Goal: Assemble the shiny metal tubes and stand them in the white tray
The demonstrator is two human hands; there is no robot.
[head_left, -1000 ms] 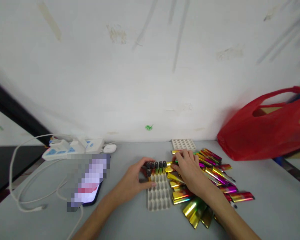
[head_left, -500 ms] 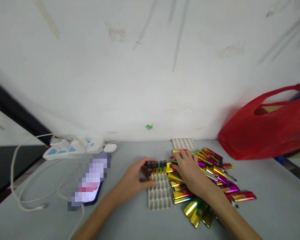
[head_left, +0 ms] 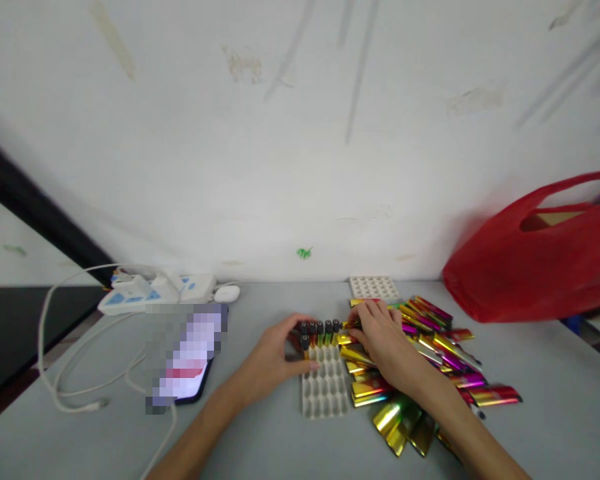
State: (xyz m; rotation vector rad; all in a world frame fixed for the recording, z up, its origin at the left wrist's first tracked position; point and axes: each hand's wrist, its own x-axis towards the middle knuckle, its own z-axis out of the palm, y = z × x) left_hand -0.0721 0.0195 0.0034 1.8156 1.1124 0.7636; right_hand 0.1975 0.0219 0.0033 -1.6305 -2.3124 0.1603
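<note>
A pale cell tray [head_left: 325,393] lies on the grey table. Several black-topped, shiny slim pieces [head_left: 321,328] stand upright along its far row, and one more is in the row in front at the left. My left hand [head_left: 273,357] grips the tray's far left corner, thumb over the near cells and fingers behind, partly hidden. Just right of the tray, my right hand [head_left: 380,333] has its thumb and fingers closed on a gold shiny piece [head_left: 347,325] with a dark end. Under and around that hand spreads a pile of shiny gold, red and purple pieces [head_left: 365,388].
A second pale cell tray [head_left: 375,288] lies by the wall. At the right stands a red bag [head_left: 540,267]. To the left are a phone [head_left: 193,360], a white power strip [head_left: 160,293], a small white case [head_left: 227,293] and a loose white cable [head_left: 45,360].
The fingers of my right hand have closed round a gold piece near the tray's far right corner. My left hand keeps its hold on the tray. The whole view has shifted slightly.
</note>
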